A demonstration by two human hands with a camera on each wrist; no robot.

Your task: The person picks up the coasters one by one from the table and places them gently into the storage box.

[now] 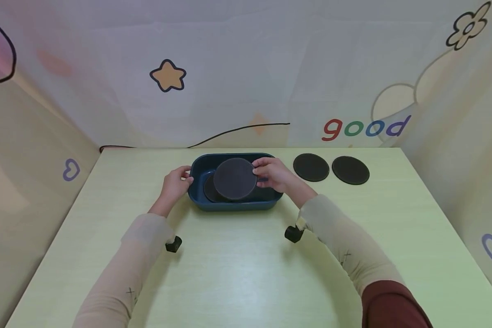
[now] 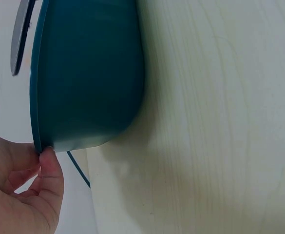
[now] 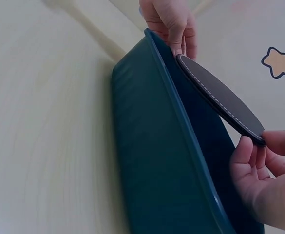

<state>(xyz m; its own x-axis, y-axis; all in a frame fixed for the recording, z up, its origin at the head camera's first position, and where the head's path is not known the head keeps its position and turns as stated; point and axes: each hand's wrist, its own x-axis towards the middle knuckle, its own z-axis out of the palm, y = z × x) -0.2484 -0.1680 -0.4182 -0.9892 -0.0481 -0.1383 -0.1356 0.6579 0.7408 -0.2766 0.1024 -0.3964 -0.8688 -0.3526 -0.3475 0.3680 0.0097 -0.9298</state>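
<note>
Near side: table (image 1: 229,282) bears a blue tray (image 1: 235,207), long axis running nine to three o'clock. Left hand (image 1: 175,184) pinches the tray's rim at nine o'clock. Right hand (image 1: 274,174) pinches a dark stitched disc (image 1: 234,179) by its edge, near the disc's three o'clock. The held disc is tilted over the tray; contact with the rim cannot be confirmed. A second disc (image 1: 210,189) lies inside, partly hidden, towards eight o'clock.

Risks, as judged: the one-sided grip could let the held disc swivel or slip; lowered tilted, it could lodge against the tray wall or overlap the lower disc. A tug at the rim could shift the tray.

Farther off, towards three o'clock: inner table disc (image 1: 311,167) and outer table disc (image 1: 350,170), lying flat, just apart.
</note>
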